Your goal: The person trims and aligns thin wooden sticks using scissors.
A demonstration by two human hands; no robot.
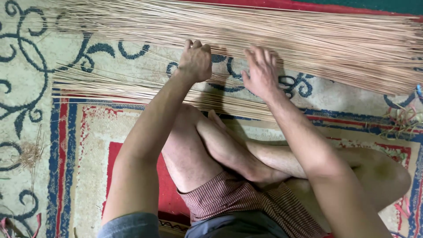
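A wide layer of long thin tan sticks (317,39) lies across the patterned carpet at the top. A smaller bundle of the same sticks (114,86) lies nearer me, running under my arms. My left hand (196,59) is curled at the lower edge of the big layer, fingers bent on a few sticks. Just to its right, my right hand (262,70) rests palm down with fingers spread and touches the sticks at the same edge. My crossed bare legs (229,150) are below the hands.
The carpet (39,110) is cream with dark blue scrolls and red and blue borders. Small tufts of broken fibres lie at the left (28,154) and right (403,119).
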